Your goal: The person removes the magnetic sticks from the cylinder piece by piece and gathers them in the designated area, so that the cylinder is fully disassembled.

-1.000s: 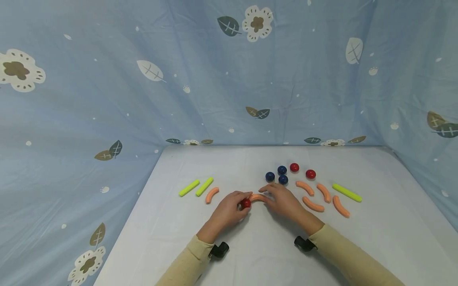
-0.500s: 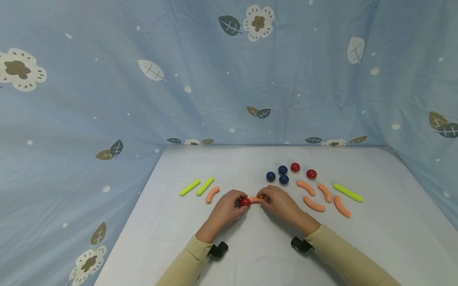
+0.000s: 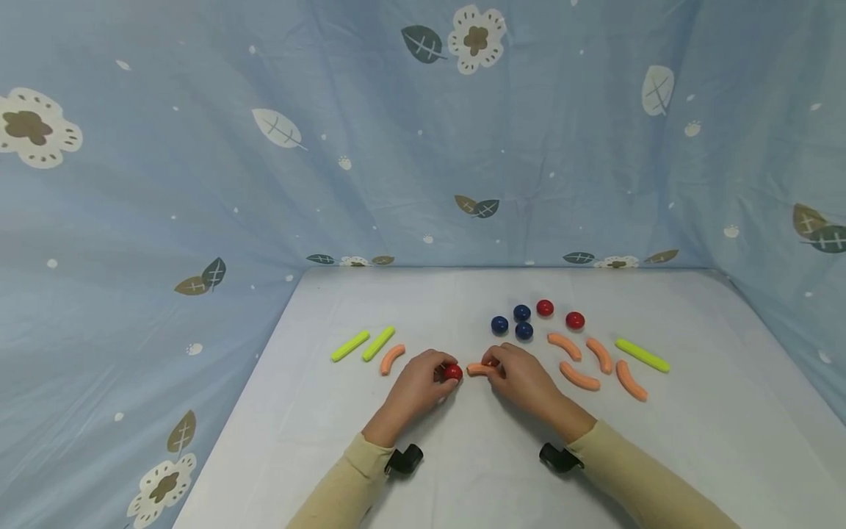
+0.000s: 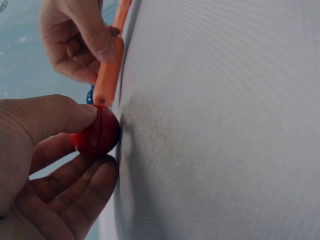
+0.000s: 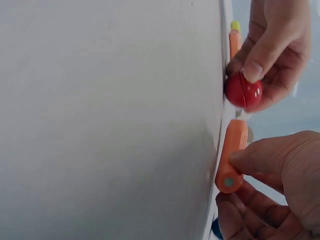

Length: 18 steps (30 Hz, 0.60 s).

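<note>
My left hand (image 3: pixel 416 386) pinches a glossy red ball (image 4: pixel 100 131) between thumb and fingers, low over the white table. A seam line runs round the ball. Just to its right, my right hand (image 3: pixel 525 378) holds a short curved orange stick (image 5: pixel 232 155) between thumb and fingers. The stick's end facing the right wrist camera shows a small grey disc. In the head and right wrist views a small gap separates stick and ball. My fingers cover the stick's right part in the head view.
Behind the right hand lie several blue balls (image 3: pixel 522 313) and two red balls (image 3: pixel 574 320). Several orange curved sticks (image 3: pixel 579 376) and a yellow-green stick (image 3: pixel 642 355) are to the right. Two yellow-green sticks (image 3: pixel 350 345) and an orange curved stick (image 3: pixel 392 360) lie left.
A second ago the orange stick met the ball, my right fingers spread at its far end. Since then those fingers have closed on the stick, and it has come slightly away rightward.
</note>
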Available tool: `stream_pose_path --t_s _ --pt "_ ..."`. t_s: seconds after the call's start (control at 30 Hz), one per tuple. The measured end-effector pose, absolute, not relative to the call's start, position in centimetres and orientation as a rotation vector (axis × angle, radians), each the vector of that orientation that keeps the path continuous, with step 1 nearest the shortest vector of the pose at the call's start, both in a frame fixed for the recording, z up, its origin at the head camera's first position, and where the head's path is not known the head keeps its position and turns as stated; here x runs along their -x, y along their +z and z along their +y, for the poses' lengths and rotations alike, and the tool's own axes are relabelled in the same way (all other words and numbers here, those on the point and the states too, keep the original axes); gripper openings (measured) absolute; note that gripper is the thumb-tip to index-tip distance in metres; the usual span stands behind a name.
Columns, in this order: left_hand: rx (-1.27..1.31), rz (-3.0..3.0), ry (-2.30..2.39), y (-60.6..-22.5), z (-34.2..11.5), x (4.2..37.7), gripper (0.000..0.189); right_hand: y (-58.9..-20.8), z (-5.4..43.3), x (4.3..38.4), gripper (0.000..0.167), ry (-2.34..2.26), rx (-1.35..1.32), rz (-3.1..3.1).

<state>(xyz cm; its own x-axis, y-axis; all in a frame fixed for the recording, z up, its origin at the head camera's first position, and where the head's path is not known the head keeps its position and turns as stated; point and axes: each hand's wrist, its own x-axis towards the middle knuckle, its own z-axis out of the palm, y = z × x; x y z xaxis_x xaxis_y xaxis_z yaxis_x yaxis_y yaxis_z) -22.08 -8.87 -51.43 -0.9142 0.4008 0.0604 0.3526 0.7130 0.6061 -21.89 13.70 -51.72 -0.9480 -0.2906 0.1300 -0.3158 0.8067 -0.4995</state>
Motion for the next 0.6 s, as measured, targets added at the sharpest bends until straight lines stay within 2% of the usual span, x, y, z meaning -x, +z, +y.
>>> stream_pose_path --t_s 0.3,0.6 --pt "-0.616 2.844 0.971 -51.2 -8.8 21.9 0.031 -51.6 17.1 21.5 0.011 0.828 -0.362 -2.913" --pt "-0.608 2.831 0.988 -51.3 -8.8 22.0 0.031 -51.4 19.0 20.9 0.012 0.734 -0.342 -2.919"
